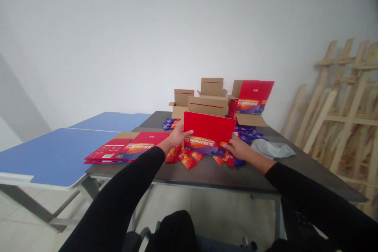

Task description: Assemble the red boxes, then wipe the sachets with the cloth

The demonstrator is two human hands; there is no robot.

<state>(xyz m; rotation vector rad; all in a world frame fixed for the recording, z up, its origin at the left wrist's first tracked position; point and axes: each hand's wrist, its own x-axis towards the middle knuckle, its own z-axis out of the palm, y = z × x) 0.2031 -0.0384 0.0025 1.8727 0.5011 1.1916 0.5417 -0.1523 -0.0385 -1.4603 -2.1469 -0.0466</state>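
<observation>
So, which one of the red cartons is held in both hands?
The middle carton, between left hand and right hand; flat cartons lie left, the rear-right carton stands untouched.

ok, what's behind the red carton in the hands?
Behind the red carton: a brown box flap with a red line, and more open boxes farther back. Purple sachets show past its right edge. What lies directly behind it is covered.

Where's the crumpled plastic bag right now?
In the head view, the plastic bag lies on the right part of the dark table, just to the right of the right hand and beside the purple sachets.
</observation>
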